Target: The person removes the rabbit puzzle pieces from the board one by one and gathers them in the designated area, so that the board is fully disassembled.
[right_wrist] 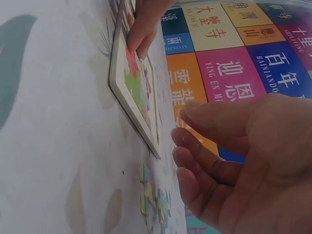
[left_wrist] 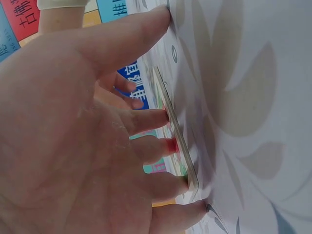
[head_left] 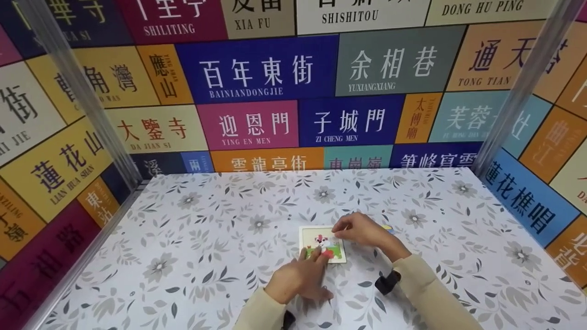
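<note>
A small square puzzle board (head_left: 306, 234) with a pale raised rim lies flat on the table. Its picture shows a white and pink figure over green grass and red shapes. The fingertips of my left hand (head_left: 305, 277) rest on the board's near part, thumb out to the side on the tablecloth. My right hand (head_left: 364, 230) hovers over the board's right edge, its fingers loosely bent and nothing between them. In the right wrist view, thumb and fingertips stand apart. Loose jigsaw pieces (right_wrist: 148, 197) lie beside the board, below that hand.
The table (head_left: 206, 215) wears a white cloth printed with grey flowers and leaves. Panels (head_left: 257, 68) with coloured place-name signs rise behind it and on both sides. Clear posts (head_left: 518, 87) stand at the back corners. A black band (head_left: 388, 282) is on the right wrist.
</note>
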The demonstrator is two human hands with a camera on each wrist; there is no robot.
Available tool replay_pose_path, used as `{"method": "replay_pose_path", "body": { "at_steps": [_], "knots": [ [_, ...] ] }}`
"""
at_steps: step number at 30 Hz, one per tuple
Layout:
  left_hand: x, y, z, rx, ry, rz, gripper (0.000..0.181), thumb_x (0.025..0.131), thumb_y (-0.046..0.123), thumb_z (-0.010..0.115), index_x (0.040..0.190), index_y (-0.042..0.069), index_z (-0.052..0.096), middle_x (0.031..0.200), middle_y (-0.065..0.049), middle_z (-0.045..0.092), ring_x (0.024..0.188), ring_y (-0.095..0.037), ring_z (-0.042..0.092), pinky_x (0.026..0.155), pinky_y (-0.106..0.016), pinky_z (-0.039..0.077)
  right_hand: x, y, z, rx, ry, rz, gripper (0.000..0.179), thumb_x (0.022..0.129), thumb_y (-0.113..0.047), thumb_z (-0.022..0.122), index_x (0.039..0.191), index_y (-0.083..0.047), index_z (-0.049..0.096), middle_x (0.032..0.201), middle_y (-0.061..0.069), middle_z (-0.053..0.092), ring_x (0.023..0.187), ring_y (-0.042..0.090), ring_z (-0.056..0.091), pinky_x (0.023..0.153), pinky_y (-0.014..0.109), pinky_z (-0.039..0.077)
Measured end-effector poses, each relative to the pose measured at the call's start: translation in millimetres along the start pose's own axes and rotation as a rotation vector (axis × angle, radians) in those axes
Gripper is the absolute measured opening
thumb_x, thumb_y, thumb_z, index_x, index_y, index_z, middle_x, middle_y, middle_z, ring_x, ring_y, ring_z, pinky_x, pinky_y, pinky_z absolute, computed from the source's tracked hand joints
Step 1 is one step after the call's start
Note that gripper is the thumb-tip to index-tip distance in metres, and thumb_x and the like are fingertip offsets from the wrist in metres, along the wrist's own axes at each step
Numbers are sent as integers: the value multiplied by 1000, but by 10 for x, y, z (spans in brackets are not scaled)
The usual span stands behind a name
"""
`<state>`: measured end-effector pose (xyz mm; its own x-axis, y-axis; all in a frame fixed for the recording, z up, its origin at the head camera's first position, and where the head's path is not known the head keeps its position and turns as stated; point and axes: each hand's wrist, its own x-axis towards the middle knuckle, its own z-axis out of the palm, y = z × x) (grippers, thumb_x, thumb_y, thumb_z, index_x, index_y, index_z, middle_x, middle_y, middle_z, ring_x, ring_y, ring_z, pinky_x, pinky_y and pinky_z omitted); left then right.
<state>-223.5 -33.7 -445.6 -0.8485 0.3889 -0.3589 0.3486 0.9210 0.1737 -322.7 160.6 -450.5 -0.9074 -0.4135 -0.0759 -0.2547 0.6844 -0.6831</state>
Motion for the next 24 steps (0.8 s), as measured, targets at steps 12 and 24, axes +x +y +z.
{"method": "replay_pose_path", "body": {
  "at_steps": [12,24],
  "knots": [
    [-6,-38,-11,-19,-21,17,92,84,53,73,158,21,30,168,0,24,154,-39,23,118,-54,35,210,31,276,89,-59,-106,19,95,-7,65,112,-1,72,112,15,73,108,29,68,95,44,54],
    [-8,-69,-7,-31,-10,51,92,83,53,75,159,29,29,166,16,25,152,-44,22,117,-61,32,207,6,319,51,-50,-64,20,94,-3,64,113,-4,73,112,12,73,104,25,67,95,45,53]
  ]
}}
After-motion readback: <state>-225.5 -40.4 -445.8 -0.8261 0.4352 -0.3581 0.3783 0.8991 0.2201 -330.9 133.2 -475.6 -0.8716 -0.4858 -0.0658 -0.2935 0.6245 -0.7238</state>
